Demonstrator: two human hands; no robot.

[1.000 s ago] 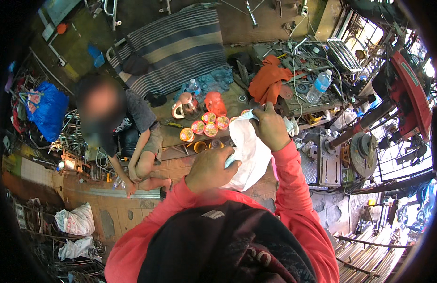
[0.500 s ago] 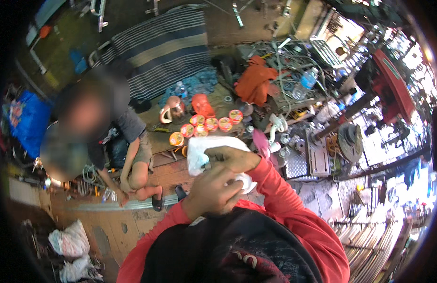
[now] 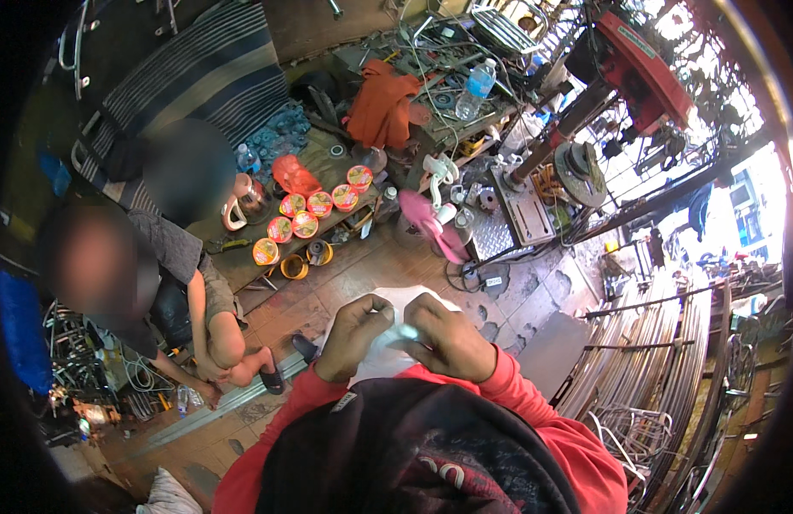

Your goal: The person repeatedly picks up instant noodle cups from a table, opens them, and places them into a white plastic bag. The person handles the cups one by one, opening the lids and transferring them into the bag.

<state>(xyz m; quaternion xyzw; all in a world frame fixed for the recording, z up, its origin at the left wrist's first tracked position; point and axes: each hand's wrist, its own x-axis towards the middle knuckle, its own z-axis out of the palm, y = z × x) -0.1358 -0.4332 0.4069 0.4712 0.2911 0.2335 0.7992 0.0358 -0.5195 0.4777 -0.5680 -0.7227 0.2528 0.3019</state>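
Note:
A white plastic bag [image 3: 377,361] hangs in front of my chest, between my two hands. My left hand [image 3: 352,337] pinches its upper part, the thumb and fingertips pressed together. Close beside it on the right, my right hand [image 3: 450,337] grips another part with curled fingers. Between the fingertips a pale bunched piece of the bag shows, blurred. What the bag contains is hidden.
Several red-lidded cups [image 3: 319,204] stand on a low bench beside a kettle [image 3: 252,199] and a red bag [image 3: 295,176]. A person [image 3: 209,330] sits at left. A red drill press [image 3: 640,73], a pink fan [image 3: 432,224] and stacked metal rods [image 3: 645,343] are at right.
My view has swung to the right. My hands, overlapped before, are now side by side on the bag, and the bag sits lower, closer to my chest.

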